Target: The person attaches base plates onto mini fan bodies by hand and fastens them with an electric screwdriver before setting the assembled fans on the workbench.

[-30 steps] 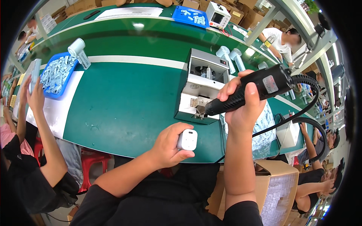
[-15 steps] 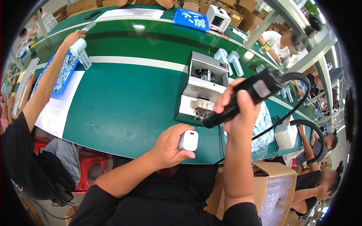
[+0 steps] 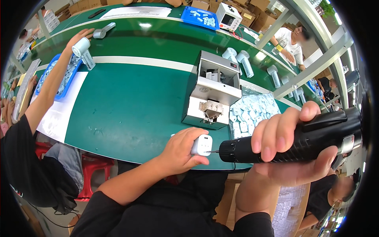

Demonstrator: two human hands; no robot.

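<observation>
My left hand (image 3: 179,152) is closed round a small white plastic housing (image 3: 202,145) with a rounded end, a dark slot and small holes turned to the right. My right hand (image 3: 278,136) grips a black electric screwdriver (image 3: 241,150), held nearly level over the table's front edge. The thin bit of the screwdriver points left and meets the end face of the housing; whether a screw sits at its tip is too small to tell. Just beyond my hands stands a grey and black screw feeder (image 3: 211,93).
Behind the screwdriver lies a bagged batch of pale blue parts (image 3: 252,112). Pale blue handheld fans (image 3: 245,63) stand beyond the feeder. At left, a co-worker's arm (image 3: 49,85) reaches past a blue tray (image 3: 70,89) of parts. An open carton (image 3: 292,209) sits by my right forearm.
My right hand has swung the screwdriver down and level, bringing its bit to the housing. My left hand has shifted slightly right. The co-worker's hand at left has released a pale fan.
</observation>
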